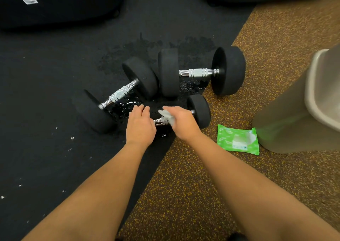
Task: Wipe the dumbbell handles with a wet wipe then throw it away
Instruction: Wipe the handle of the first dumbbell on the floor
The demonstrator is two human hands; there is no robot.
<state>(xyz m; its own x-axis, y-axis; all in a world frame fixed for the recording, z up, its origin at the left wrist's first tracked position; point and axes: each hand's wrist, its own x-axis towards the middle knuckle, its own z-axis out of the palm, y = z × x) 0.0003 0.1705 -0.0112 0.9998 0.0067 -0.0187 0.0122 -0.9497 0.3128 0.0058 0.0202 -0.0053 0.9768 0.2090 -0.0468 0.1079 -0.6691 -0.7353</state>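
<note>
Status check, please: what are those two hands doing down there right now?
Right hand grips wipe on near dumbbell handle. Left hand rests on its other end. Bin at right, nothing blocking.

Dim, even light; wide-angle edge warp.

The left hand (140,124) hides the left end of the small dumbbell (199,110). The right hand (182,120) and the wet wipe (167,116) cover most of its bar. The bin (294,111) is cut off at the right edge. The green pack (238,139) has a blurry label. The white sticker (30,1) is too small to read.
</note>
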